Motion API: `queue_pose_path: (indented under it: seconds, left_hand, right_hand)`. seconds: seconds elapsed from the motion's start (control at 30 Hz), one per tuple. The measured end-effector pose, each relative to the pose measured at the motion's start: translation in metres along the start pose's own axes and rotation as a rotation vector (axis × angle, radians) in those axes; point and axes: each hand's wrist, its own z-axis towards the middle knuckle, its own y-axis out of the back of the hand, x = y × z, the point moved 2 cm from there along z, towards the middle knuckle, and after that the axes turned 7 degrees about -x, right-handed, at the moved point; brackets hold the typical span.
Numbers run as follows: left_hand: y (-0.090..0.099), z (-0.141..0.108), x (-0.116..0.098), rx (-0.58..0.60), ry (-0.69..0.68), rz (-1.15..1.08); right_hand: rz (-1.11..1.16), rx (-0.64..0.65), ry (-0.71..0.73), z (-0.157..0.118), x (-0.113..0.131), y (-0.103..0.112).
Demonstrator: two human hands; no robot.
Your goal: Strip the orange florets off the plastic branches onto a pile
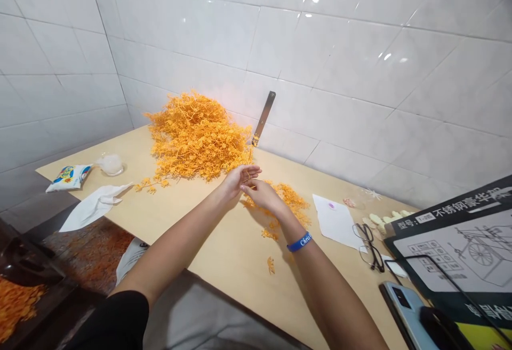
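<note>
My left hand (236, 182) is over the table, with its fingers together and bent round toward my right hand. A thin orange plastic sprig (255, 142) rises from between its fingers, its lower stem hidden. Close against it, my right hand (260, 194) pinches thumb and fingers at the same spot; what lies in the pinch is mostly hidden. Behind my hands stands a large heap of orange branching plastic sprigs (196, 136). A smaller pile of loose orange pieces (292, 200) lies beside and partly under my right wrist, and one piece (271, 265) lies apart nearer me.
A metal strip (264, 118) leans on the tiled wall. At left are a snack packet (70, 177), a clear cup (111, 164) and a tissue (94, 206). Paper (336, 221), glasses (370, 246), a phone (408, 312) and a printed box (460, 248) are at right.
</note>
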Motion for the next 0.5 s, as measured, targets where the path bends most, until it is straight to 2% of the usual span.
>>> queue_pose_path:
  seconds: [0.23,0.37,0.5]
  left_hand:
    - [-0.007,-0.007,-0.007,0.027,-0.034,-0.068]
    - [-0.003,-0.005,-0.008,-0.016,-0.013,-0.141]
    - [-0.006,0.004,-0.016,-0.012,0.102,-0.205]
  right_hand:
    - [-0.121,-0.32,-0.095,0.002,0.004,-0.01]
    - [0.181,-0.3,-0.005,0.002,0.009,-0.009]
    - [0.428,-0.285,-0.003,0.004,0.021,-0.012]
